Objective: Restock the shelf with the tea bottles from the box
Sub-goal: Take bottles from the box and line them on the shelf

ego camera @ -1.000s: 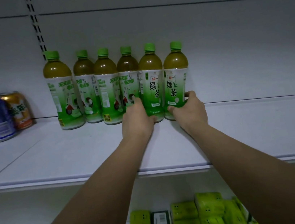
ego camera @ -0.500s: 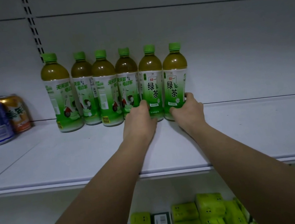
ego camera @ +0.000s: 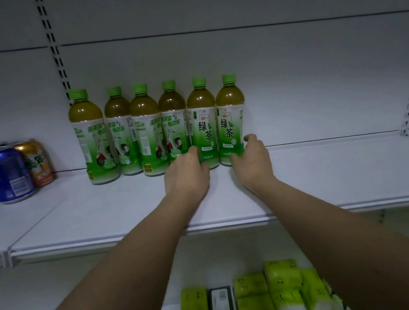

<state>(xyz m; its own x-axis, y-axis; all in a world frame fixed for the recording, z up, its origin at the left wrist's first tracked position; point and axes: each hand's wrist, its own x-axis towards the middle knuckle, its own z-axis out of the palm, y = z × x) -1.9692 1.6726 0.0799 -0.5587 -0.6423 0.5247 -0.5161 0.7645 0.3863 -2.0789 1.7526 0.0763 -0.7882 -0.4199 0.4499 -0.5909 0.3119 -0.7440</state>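
Note:
Six green-capped tea bottles stand upright in a row at the back of the white shelf. My left hand is at the base of the fifth tea bottle, fingers curled round its lower left side. My right hand holds the base of the rightmost tea bottle, thumb on its front and a curled finger at its right side. Both bottles rest on the shelf and touch each other. The other four bottles stand to the left. The box is out of view.
Blue cans and an orange can stand at the left end of the shelf. To the right of the bottles the shelf board runs bare. Green tissue packs lie on the shelf below, between my forearms.
The view has shifted slightly. Both hands stay at the bases of the two rightmost bottles; the right hand's finger looks a little looser at the bottle's side.

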